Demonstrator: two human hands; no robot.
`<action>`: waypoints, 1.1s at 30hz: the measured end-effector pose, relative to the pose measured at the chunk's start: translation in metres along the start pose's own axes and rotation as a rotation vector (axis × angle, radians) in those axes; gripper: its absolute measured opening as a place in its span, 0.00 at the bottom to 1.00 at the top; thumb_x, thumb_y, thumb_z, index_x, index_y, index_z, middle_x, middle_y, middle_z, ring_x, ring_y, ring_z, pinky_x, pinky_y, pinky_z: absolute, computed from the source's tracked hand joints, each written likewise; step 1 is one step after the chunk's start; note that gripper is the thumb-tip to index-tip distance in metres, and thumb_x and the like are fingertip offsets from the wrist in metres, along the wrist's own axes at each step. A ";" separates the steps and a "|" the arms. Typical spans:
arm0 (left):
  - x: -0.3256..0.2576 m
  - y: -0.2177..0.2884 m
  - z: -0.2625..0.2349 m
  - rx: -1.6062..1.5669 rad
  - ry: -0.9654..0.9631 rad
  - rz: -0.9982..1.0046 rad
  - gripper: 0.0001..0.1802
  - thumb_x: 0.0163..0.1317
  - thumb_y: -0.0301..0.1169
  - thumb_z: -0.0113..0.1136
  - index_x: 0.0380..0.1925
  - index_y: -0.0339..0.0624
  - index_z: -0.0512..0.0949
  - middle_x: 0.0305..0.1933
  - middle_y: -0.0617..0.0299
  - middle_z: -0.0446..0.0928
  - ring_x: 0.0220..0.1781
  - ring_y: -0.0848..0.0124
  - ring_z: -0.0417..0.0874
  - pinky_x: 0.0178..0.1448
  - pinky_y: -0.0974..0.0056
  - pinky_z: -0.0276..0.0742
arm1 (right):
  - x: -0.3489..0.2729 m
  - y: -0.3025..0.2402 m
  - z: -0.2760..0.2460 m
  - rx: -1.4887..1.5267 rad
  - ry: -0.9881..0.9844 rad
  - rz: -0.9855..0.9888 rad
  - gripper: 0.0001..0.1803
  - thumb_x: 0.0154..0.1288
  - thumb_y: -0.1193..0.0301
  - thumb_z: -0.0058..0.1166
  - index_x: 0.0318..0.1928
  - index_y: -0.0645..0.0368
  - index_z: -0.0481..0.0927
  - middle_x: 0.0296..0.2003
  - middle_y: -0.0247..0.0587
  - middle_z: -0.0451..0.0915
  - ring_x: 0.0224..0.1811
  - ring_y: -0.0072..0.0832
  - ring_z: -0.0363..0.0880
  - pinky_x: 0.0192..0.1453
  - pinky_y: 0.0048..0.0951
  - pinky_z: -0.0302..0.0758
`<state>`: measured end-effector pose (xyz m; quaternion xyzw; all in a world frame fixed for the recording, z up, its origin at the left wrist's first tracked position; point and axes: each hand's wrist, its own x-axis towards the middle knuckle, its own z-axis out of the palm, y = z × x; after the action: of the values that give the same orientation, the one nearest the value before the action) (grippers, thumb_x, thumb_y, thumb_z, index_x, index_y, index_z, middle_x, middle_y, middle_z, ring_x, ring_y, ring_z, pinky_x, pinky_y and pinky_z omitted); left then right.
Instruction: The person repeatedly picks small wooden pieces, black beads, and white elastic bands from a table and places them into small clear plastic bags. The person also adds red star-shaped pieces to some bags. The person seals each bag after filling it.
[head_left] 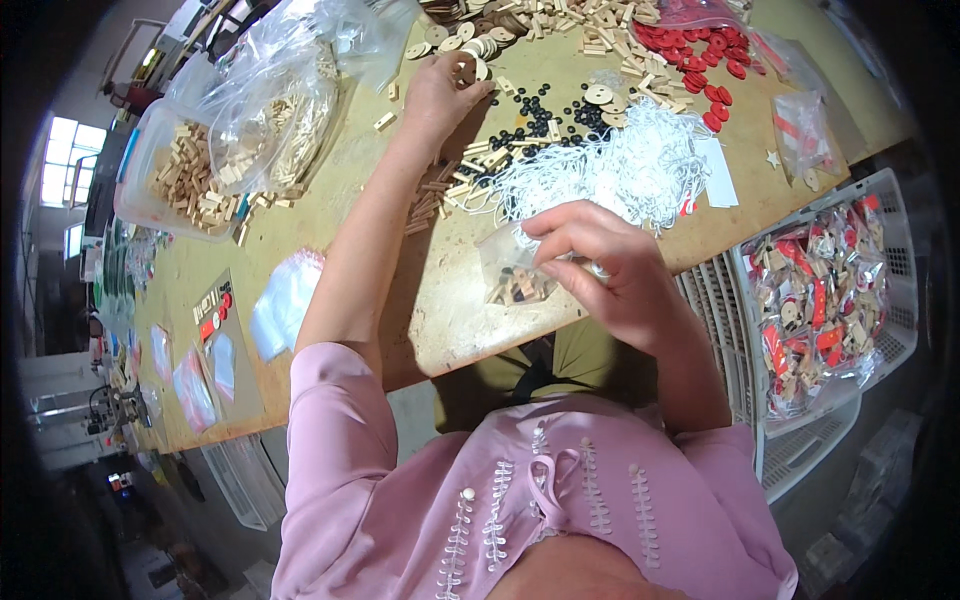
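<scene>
My right hand [610,270] holds a small clear plastic bag [512,272] by its top, just above the near edge of the worktable [340,200]; the bag has small wooden pieces inside. My left hand [440,95] reaches far across the table and pinches a round wooden disc [466,68] beside a heap of similar discs [470,40]. Between the hands lie a tangle of white string [630,165], black beads [545,115] and small wooden sticks [435,195].
Red oval pieces [695,50] lie at the far right. A clear tub of wooden blocks [185,180] and a large plastic bag [280,110] stand at left. A white crate [740,330] at right holds several filled bags [820,290]. Empty bags [285,300] lie near left.
</scene>
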<state>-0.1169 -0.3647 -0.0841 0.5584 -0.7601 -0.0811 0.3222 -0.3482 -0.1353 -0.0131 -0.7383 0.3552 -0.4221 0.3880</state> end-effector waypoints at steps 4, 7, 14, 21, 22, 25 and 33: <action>0.007 -0.008 0.005 0.073 0.023 0.044 0.20 0.60 0.38 0.73 0.51 0.43 0.83 0.40 0.56 0.85 0.36 0.65 0.87 0.43 0.60 0.82 | -0.001 -0.003 -0.004 -0.044 0.000 -0.011 0.07 0.61 0.84 0.62 0.39 0.62 0.83 0.49 0.46 0.84 0.51 0.38 0.85 0.53 0.33 0.80; 0.000 -0.008 0.003 -0.124 0.061 0.001 0.14 0.63 0.33 0.70 0.46 0.40 0.83 0.31 0.62 0.83 0.31 0.70 0.83 0.38 0.63 0.79 | -0.004 0.001 -0.007 -0.071 0.029 -0.026 0.07 0.61 0.83 0.63 0.39 0.62 0.83 0.49 0.45 0.85 0.51 0.39 0.85 0.54 0.34 0.80; -0.041 0.057 -0.076 -0.904 -0.266 -0.102 0.07 0.66 0.29 0.71 0.37 0.40 0.81 0.33 0.70 0.79 0.33 0.82 0.75 0.38 0.74 0.70 | 0.001 0.010 -0.019 -0.109 0.062 -0.109 0.06 0.61 0.82 0.64 0.38 0.63 0.81 0.48 0.45 0.85 0.51 0.40 0.84 0.55 0.35 0.80; -0.041 0.058 -0.089 -0.569 -0.106 -0.082 0.10 0.70 0.28 0.66 0.49 0.39 0.84 0.42 0.66 0.85 0.39 0.80 0.80 0.44 0.72 0.76 | 0.002 0.009 -0.020 -0.080 0.062 -0.147 0.05 0.63 0.81 0.63 0.37 0.64 0.80 0.47 0.45 0.84 0.51 0.40 0.84 0.55 0.35 0.79; -0.033 0.034 -0.077 -0.483 -0.074 -0.111 0.12 0.71 0.29 0.65 0.52 0.40 0.84 0.43 0.66 0.85 0.39 0.80 0.80 0.44 0.72 0.75 | 0.002 0.010 -0.017 -0.072 0.051 -0.159 0.05 0.63 0.81 0.63 0.37 0.64 0.80 0.47 0.45 0.84 0.51 0.40 0.84 0.55 0.35 0.79; -0.016 -0.003 -0.034 -0.313 -0.050 -0.154 0.20 0.67 0.37 0.70 0.54 0.39 0.83 0.45 0.60 0.87 0.42 0.73 0.86 0.46 0.67 0.80 | -0.001 0.009 -0.011 -0.035 0.034 -0.144 0.05 0.63 0.81 0.63 0.37 0.64 0.80 0.47 0.46 0.84 0.51 0.40 0.84 0.55 0.35 0.79; -0.002 -0.008 -0.008 -0.233 -0.089 -0.276 0.15 0.62 0.38 0.73 0.42 0.39 0.86 0.37 0.63 0.87 0.36 0.76 0.83 0.42 0.68 0.77 | -0.010 0.007 -0.017 -0.019 0.043 -0.083 0.05 0.64 0.82 0.62 0.39 0.65 0.80 0.48 0.46 0.84 0.52 0.39 0.84 0.55 0.35 0.79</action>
<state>-0.1059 -0.3641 -0.0826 0.6122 -0.6752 -0.2364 0.3367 -0.3690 -0.1351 -0.0168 -0.7467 0.3368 -0.4502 0.3555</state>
